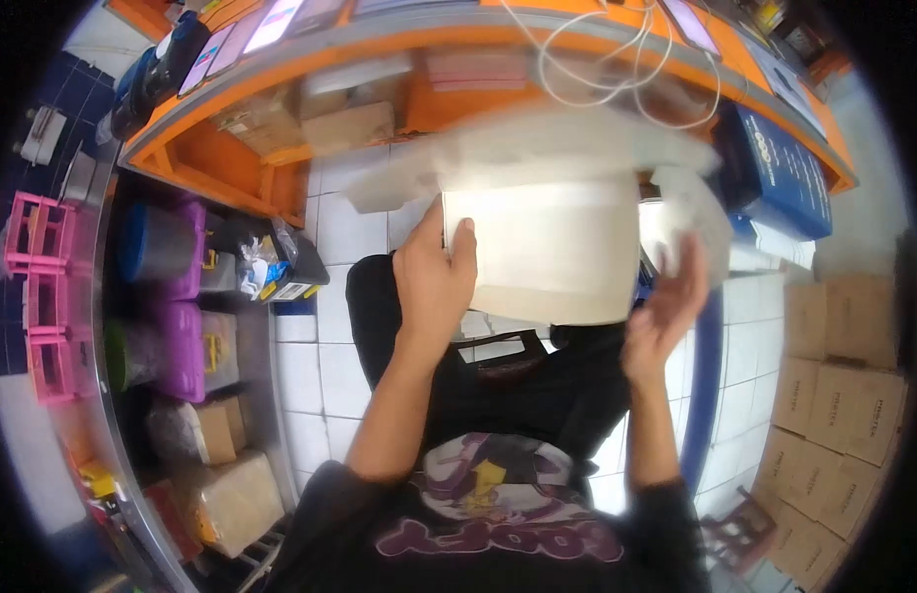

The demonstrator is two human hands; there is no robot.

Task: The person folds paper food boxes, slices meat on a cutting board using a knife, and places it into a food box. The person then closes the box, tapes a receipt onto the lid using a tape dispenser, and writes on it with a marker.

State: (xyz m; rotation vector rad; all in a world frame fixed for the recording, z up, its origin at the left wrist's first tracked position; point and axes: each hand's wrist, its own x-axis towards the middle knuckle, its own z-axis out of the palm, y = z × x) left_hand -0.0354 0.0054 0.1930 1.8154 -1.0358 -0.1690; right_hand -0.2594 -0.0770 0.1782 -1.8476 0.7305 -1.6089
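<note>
A cream-coloured cardboard box (547, 247) with its flaps spread sits above my lap, its pale inside facing me. My left hand (436, 272) grips the box's left wall, with the thumb on the inner side. At the right, my right hand (666, 311) is raised beside the box's right side flap (700, 212), fingers apart and somewhat blurred. Whether it touches the flap I cannot tell. The long far flap (547, 148) is smeared by motion.
An orange workbench (458, 109) crosses the far side, with phones and white cables (587, 89) on it. A blue box (775, 168) stands at the right. Stacked brown cartons (834, 425) are at far right. Purple bins (186, 346) fill a left shelf.
</note>
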